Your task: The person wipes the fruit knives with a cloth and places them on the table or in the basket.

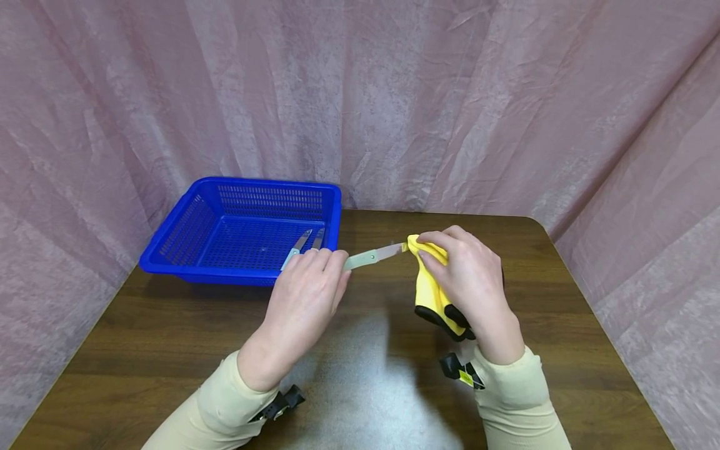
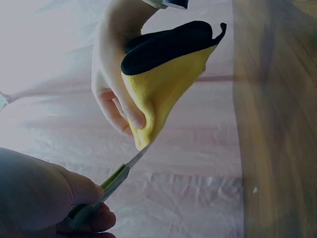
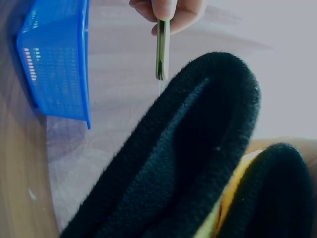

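Note:
My left hand (image 1: 306, 294) grips the pale green handle of a folding knife (image 1: 362, 258), its blade pointing right. In my right hand (image 1: 469, 275) a yellow cloth with black edging (image 1: 430, 284) is pinched around the blade's tip and hangs down in folds. The left wrist view shows the blade (image 2: 138, 156) running up into the gathered end of the cloth (image 2: 168, 94), which hides the tip. In the right wrist view the black edging (image 3: 163, 158) fills much of the picture, with the knife handle (image 3: 162, 49) beyond it.
A blue plastic basket (image 1: 197, 270) stands at the back left of the brown wooden table (image 1: 185, 350). Two more knives (image 1: 298, 247) lie inside at its right end, partly behind my left hand. A pink curtain (image 1: 394, 106) hangs behind the table.

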`<state>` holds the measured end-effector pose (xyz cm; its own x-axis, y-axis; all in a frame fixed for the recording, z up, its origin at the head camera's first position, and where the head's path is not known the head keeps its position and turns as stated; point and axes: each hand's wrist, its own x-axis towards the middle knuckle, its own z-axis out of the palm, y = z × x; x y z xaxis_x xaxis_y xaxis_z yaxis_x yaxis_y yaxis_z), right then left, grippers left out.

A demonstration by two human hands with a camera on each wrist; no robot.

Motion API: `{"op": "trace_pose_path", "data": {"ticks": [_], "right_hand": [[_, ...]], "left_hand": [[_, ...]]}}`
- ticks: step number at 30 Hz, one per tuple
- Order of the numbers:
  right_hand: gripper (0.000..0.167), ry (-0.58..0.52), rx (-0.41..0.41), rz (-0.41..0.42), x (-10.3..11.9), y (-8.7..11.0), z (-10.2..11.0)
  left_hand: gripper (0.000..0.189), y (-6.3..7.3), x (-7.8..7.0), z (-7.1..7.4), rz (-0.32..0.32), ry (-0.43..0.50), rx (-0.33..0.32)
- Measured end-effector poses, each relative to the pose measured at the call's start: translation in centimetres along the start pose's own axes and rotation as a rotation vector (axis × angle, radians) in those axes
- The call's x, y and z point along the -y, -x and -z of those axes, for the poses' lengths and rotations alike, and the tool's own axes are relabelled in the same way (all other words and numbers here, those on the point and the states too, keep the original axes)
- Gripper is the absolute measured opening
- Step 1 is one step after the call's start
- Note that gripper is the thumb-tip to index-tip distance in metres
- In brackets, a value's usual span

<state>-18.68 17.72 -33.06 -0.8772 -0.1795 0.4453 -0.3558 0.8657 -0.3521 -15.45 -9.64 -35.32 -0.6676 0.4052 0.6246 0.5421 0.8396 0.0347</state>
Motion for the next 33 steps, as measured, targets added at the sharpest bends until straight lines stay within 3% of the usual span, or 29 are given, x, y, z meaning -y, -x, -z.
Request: {"op": "trace_pose_path", "data": {"ticks": [16, 33], "right_hand": [[0.023, 0.003, 0.015, -0.036, -0.5, -0.1, 0.6], [0.024, -0.014, -0.036, -0.028, -0.3, 0.2, 1.3]], "left_hand": [[0.016, 0.0, 0.2, 0.1, 0.008, -0.002, -0.011], [0.015, 0.2, 0.4, -0.3, 0.007, -0.024, -0.007]]}}
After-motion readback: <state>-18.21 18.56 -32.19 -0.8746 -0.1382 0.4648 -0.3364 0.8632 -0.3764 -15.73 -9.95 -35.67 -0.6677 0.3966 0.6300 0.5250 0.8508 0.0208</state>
